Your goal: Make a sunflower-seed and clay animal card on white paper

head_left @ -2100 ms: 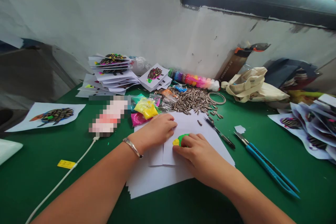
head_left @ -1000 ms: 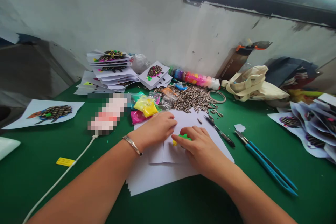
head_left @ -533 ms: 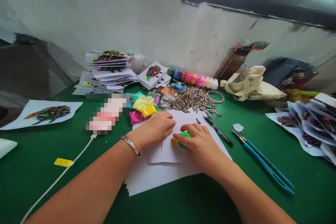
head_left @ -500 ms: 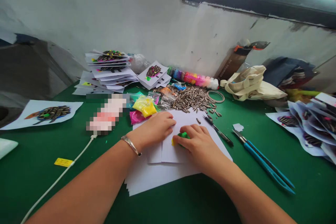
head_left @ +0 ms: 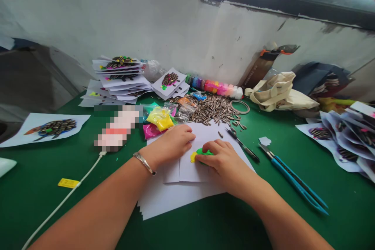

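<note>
White paper [head_left: 172,195] lies stacked on the green table in front of me, with a smaller sheet on top. A yellow piece of modelling clay [head_left: 193,157] and a larger green piece of modelling clay [head_left: 202,151] sit side by side on that sheet. My right hand [head_left: 224,160] curves over the green clay, thumb on the near side and fingers on the far side, hiding part of it. Resting flat on the paper's left part, my left hand [head_left: 172,144] has its fingers stretched out and holds nothing.
Bagged yellow clay [head_left: 160,118] and a heap of sunflower seeds [head_left: 212,110] lie behind the paper. To the right are a pen [head_left: 243,146] and blue tweezers [head_left: 295,181]. A white cable [head_left: 67,201] crosses the left. Stacked seed pictures [head_left: 123,82] stand at the back left.
More of the green and yellow clay shows beside my right thumb, as the right fingers have shifted slightly. My left hand stays in place; the whole view has moved a little.
</note>
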`<state>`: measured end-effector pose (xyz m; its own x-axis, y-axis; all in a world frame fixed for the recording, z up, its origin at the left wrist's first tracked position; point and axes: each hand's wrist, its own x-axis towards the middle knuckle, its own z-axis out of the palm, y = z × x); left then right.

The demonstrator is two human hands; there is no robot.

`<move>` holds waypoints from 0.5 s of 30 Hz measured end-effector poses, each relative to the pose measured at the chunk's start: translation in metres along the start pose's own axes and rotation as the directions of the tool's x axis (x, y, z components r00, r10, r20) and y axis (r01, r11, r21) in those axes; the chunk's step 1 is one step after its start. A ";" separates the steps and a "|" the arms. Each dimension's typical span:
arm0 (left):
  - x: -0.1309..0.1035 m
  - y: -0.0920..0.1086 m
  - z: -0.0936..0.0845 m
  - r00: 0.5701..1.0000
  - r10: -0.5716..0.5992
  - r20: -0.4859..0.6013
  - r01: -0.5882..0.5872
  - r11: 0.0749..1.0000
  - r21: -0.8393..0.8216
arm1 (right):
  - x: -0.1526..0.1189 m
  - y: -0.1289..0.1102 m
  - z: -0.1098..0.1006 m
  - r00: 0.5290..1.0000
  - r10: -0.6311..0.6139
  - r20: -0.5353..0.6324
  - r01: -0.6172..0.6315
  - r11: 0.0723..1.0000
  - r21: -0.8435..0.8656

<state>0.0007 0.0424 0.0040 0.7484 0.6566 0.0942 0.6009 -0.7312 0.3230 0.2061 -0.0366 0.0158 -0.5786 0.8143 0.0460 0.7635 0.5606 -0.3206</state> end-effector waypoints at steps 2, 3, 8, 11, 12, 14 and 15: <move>0.000 0.001 -0.001 1.000 0.001 0.000 -0.001 1.000 -0.002 | 0.001 0.001 0.000 1.000 0.011 -0.022 -0.011 1.000 0.007; 0.000 0.001 -0.001 1.000 0.001 0.000 -0.001 1.000 -0.002 | 0.001 0.001 -0.001 1.000 0.015 -0.025 -0.015 1.000 0.005; 0.000 0.002 -0.001 1.000 -0.002 -0.002 0.002 1.000 -0.003 | 0.002 -0.001 -0.004 0.999 -0.002 0.051 0.004 0.999 -0.047; 0.000 0.002 -0.002 1.000 0.004 -0.004 -0.004 1.000 -0.008 | 0.001 -0.001 -0.006 1.000 0.016 0.017 -0.015 0.998 -0.053; 0.000 0.002 -0.002 1.000 0.006 -0.004 -0.006 1.000 -0.011 | 0.001 -0.001 -0.006 1.000 0.021 -0.007 -0.021 0.998 -0.054; 0.001 0.001 -0.001 1.000 0.009 -0.005 -0.009 1.000 -0.015 | 0.000 -0.001 -0.005 0.999 0.012 -0.037 -0.015 0.998 -0.059; 0.001 0.001 -0.001 1.000 0.010 -0.006 -0.010 1.000 -0.016 | 0.000 -0.002 -0.004 0.999 0.000 -0.033 -0.002 0.998 -0.062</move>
<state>0.0019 0.0424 0.0056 0.7527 0.6503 0.1026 0.5886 -0.7346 0.3375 0.2058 -0.0374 0.0207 -0.5690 0.8187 0.0768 0.7808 0.5672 -0.2618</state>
